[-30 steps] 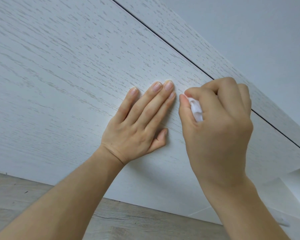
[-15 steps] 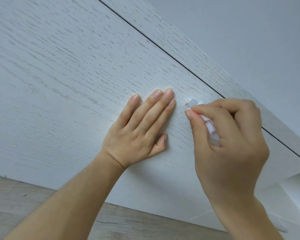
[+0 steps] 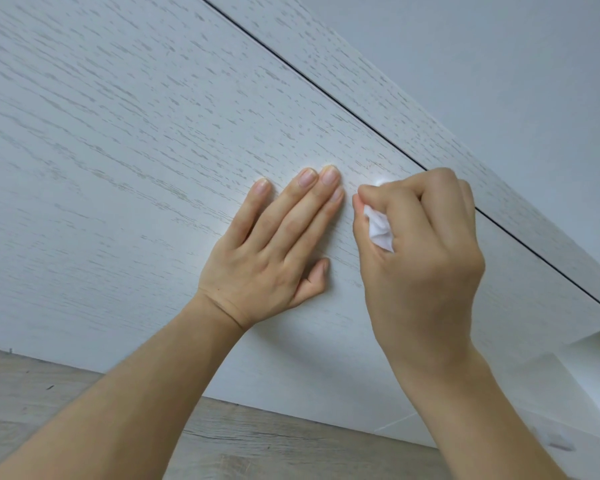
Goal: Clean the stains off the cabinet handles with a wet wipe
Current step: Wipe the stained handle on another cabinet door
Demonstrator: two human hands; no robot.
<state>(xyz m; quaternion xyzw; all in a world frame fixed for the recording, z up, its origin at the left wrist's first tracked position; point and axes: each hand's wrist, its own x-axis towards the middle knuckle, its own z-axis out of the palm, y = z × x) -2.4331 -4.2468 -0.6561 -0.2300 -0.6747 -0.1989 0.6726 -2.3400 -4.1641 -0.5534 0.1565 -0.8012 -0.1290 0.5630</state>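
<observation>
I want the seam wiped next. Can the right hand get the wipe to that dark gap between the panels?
Probably yes: the right hand gripping the wet wipe is beside the dark gap, nothing between.

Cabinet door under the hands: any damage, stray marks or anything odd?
No damage shows. Faint brownish specks mark the cabinet door just past the right hand, near the dark seam. That hand grips a bunched wipe; the left hand lies flat. No handle is visible.
</observation>
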